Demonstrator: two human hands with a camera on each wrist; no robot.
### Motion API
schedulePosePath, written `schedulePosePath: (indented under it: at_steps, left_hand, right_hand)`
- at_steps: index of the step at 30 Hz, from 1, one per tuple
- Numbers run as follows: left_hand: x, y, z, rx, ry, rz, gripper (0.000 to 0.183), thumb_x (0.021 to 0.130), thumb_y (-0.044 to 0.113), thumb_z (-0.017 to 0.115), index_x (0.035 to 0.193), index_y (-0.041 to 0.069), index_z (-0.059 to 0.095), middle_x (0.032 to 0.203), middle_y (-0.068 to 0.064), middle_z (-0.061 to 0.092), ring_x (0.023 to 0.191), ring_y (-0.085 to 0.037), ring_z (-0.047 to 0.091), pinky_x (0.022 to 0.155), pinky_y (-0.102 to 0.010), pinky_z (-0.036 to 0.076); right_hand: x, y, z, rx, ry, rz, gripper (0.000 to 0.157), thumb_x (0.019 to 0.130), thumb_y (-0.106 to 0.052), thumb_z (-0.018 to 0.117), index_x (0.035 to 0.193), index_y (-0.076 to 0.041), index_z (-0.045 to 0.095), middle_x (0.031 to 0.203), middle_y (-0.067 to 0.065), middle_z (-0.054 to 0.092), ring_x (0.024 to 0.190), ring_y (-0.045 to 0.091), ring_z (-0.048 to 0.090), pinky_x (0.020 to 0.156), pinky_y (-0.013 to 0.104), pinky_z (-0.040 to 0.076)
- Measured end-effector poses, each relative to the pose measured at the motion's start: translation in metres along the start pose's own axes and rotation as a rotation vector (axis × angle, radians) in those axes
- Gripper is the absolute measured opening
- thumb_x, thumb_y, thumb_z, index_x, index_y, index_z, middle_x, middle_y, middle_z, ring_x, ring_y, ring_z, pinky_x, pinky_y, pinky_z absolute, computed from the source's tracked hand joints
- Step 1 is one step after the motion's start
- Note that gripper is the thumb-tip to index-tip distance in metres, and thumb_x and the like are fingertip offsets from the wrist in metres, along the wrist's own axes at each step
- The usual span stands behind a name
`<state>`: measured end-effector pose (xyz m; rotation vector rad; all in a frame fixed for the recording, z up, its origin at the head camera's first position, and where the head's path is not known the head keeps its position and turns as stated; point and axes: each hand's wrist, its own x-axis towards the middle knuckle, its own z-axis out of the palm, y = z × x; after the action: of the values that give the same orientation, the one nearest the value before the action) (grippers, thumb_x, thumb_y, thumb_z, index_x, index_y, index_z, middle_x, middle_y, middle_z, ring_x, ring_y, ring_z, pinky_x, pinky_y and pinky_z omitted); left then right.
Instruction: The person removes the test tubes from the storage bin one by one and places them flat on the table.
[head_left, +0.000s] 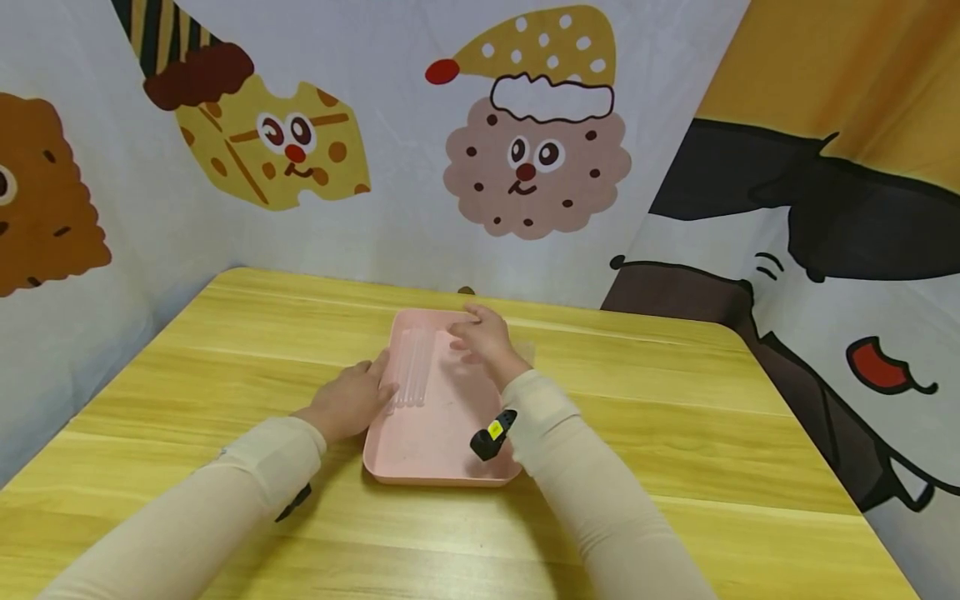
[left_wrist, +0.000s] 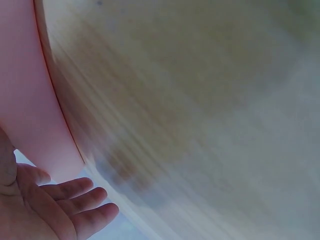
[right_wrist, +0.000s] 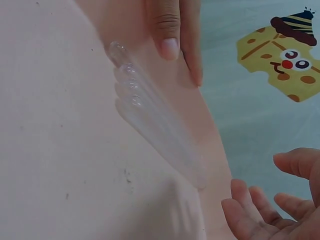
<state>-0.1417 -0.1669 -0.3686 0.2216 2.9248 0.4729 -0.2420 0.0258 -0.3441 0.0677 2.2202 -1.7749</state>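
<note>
A shallow pink tray (head_left: 435, 454) lies on the wooden table, several clear tubes (head_left: 412, 371) with rounded ends side by side along its left part. My left hand (head_left: 348, 402) holds the tray's left rim, the thumb over the inner side and the other fingers outside the wall. In the left wrist view those fingers (left_wrist: 80, 205) extend beside the tray's outer wall. Over the far right part of the tray is my right hand (head_left: 486, 340), fingers loosely bent and nothing in them. The right wrist view shows its fingers spread apart from the tubes (right_wrist: 150, 115).
Light wooden table (head_left: 675, 467) surrounds the tray. A small translucent piece (head_left: 527, 351) shows on the table just past the right wrist. Behind the table hangs a printed cloth (head_left: 405, 242) with cartoon biscuits and cheese.
</note>
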Motion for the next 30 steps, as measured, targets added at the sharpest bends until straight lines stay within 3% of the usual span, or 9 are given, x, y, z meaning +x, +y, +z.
schedulePosePath:
  at_steps: [9,20,30]
  left_hand:
    - [0.001,0.0,0.0,0.008,-0.008,-0.001,0.063,0.104,0.032,0.039,0.152,-0.004,0.019,0.137,-0.036,0.042,0.123,-0.048,0.047,0.092,-0.059,0.046]
    - [0.003,-0.001,0.001,0.01,-0.008,-0.007,0.063,0.104,0.032,0.039,0.152,-0.003,0.019,0.137,-0.035,0.043,0.123,-0.048,0.047,0.093,-0.059,0.046]
    - [0.001,0.0,0.0,0.009,-0.005,-0.007,0.063,0.104,0.032,0.04,0.151,-0.004,0.019,0.137,-0.035,0.043,0.123,-0.048,0.047,0.093,-0.058,0.046]
  right_hand:
    - [0.001,0.004,0.005,-0.061,-0.02,0.009,0.06,0.092,-0.015,0.065,0.147,-0.011,0.041,0.125,0.012,0.064,0.096,0.028,0.07,0.075,0.044,0.058]
    - [0.003,0.003,0.012,-0.024,-0.058,0.086,0.059,0.094,-0.015,0.063,0.147,-0.01,0.039,0.132,0.011,0.059,0.105,0.031,0.066,0.087,0.043,0.055]
    - [0.002,0.007,0.015,-0.07,-0.068,0.094,0.06,0.093,-0.019,0.064,0.147,-0.01,0.04,0.134,0.009,0.058,0.098,0.024,0.068,0.093,0.041,0.05]
